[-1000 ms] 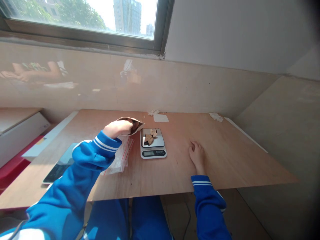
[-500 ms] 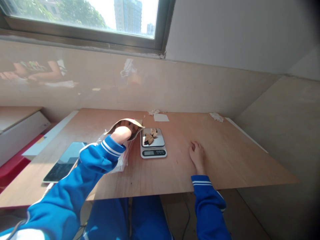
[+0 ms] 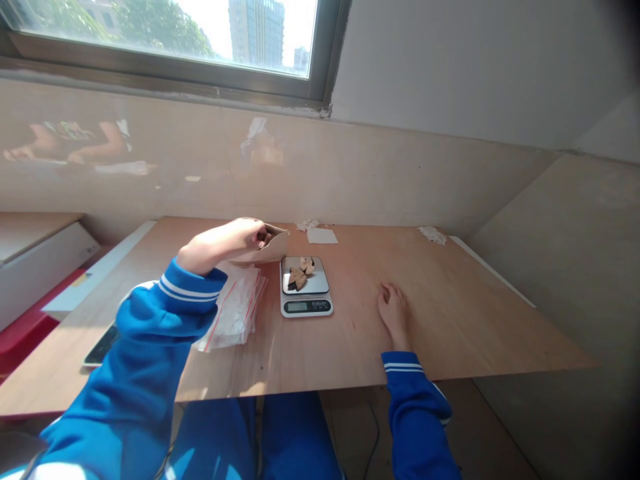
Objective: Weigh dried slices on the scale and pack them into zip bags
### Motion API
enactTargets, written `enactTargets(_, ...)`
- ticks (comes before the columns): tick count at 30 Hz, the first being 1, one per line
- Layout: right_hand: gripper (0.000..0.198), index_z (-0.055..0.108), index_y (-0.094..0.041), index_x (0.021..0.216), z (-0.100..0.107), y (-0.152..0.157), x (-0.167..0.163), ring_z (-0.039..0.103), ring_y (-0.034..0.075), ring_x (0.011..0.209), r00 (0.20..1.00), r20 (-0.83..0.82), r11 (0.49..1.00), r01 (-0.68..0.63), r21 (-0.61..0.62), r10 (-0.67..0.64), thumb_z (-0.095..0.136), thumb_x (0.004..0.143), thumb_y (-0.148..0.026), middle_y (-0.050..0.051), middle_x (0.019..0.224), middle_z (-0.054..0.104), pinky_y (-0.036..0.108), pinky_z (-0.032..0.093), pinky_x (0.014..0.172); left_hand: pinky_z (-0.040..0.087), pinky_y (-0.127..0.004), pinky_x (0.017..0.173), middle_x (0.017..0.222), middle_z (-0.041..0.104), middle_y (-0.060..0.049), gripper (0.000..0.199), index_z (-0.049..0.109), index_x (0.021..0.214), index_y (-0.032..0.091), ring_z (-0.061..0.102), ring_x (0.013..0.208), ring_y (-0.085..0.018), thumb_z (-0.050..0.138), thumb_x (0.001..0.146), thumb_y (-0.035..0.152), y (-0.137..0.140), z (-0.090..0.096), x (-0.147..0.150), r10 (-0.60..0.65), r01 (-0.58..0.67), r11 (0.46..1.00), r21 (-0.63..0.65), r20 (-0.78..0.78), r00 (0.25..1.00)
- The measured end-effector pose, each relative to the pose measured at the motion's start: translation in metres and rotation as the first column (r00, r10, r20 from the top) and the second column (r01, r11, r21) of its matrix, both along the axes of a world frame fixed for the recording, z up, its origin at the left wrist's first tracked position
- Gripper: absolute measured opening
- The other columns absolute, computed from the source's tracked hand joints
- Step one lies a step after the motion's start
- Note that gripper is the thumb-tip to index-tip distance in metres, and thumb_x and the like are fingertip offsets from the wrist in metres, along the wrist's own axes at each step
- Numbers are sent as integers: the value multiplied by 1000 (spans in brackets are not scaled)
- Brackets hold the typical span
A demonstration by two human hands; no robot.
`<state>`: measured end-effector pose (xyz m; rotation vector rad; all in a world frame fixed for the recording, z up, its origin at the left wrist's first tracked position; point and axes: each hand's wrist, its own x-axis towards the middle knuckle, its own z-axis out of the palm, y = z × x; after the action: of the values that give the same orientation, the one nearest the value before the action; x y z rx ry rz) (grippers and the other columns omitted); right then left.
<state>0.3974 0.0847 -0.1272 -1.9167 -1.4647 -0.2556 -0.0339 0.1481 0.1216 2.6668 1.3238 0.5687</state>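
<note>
My left hand [image 3: 225, 241] is closed at the mouth of a brown paper bag [image 3: 267, 250], its fingers curled over the rim. The fingertips are partly hidden inside. Right beside the bag stands a small digital kitchen scale [image 3: 307, 306] with a metal plate. Several brown, dried-looking pieces [image 3: 299, 277] lie on that plate. My right hand [image 3: 394, 308] rests on the table right of the scale, fingers loosely curled in, with nothing visible in them.
Clear zip bags with red seals [image 3: 235, 307] lie left of the scale. A tablet or phone [image 3: 103, 347] is mostly under my left sleeve. Behind the scale are a white card [image 3: 322, 236] and crumpled tissue [image 3: 308, 225]; more tissue [image 3: 433, 234] lies at the back right.
My left hand has drawn back from deep inside the paper bag to its rim. The bag sits farther back with a narrower mouth, uncovering the zip bags. My right hand stays put.
</note>
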Motion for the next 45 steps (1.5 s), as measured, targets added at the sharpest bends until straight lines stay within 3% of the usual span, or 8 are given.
enactTargets(7,38,63,-12,112,2,-1,-1,56,28,111,1000,8,1000,1,-3,-1,40,84,-25,17,117,64,44,43,96,50,-34,80,101,63,-10,26,60,108,15,62,85,-19,51,88,29,19,11,4,111,-130,964,231,94,989)
enactTargets(17,40,63,-11,112,2,-1,-1,56,30,111,1000,17,1000,5,-19,-5,39,85,-27,19,118,64,45,44,96,53,-31,89,115,55,-10,38,46,133,17,62,98,-16,42,95,24,16,9,32,29,-211,909,360,451,892)
enactTargets(21,39,64,-13,111,1,0,0,57,29,110,1000,13,1000,6,2,-6,40,85,-28,17,117,65,45,44,97,52,-27,89,117,54,-7,46,38,142,25,63,99,-14,37,96,18,-12,-7,66,-247,176,923,343,176,953)
enactTargets(24,39,64,-13,110,0,0,0,57,29,111,1000,10,1000,10,8,-10,39,85,-28,18,117,65,45,44,96,52,-25,83,120,56,-9,55,33,146,24,65,93,-14,36,93,10,-25,-38,89,-452,464,870,166,-103,886)
enactTargets(30,38,64,-14,110,0,1,0,57,29,111,1000,13,1000,4,17,-4,39,86,-28,17,116,65,45,44,96,51,-33,81,109,60,-14,47,50,134,16,64,90,-20,34,91,4,-21,-98,110,-404,464,881,94,-359,841)
enactTargets(36,40,64,-12,111,2,0,-1,57,29,112,1000,26,1000,16,-5,-15,39,84,-27,18,118,64,45,44,96,46,-39,87,103,61,-13,32,62,115,17,60,98,-25,41,92,11,-18,-120,120,-274,374,909,187,-409,871)
enactTargets(40,40,64,-11,111,2,0,-1,57,30,111,1000,22,1000,11,-7,-11,38,85,-27,19,117,65,46,45,96,44,-38,83,109,60,-14,32,62,116,18,57,102,-26,42,91,13,-21,-107,116,-181,290,917,272,-366,913)
enactTargets(45,39,64,-13,111,2,-1,-1,57,29,111,1000,22,1000,9,1,-9,39,85,-27,18,117,64,45,44,96,44,-42,87,118,58,-14,34,57,121,21,55,103,-27,37,93,20,-16,-38,84,127,-107,913,393,-24,992)
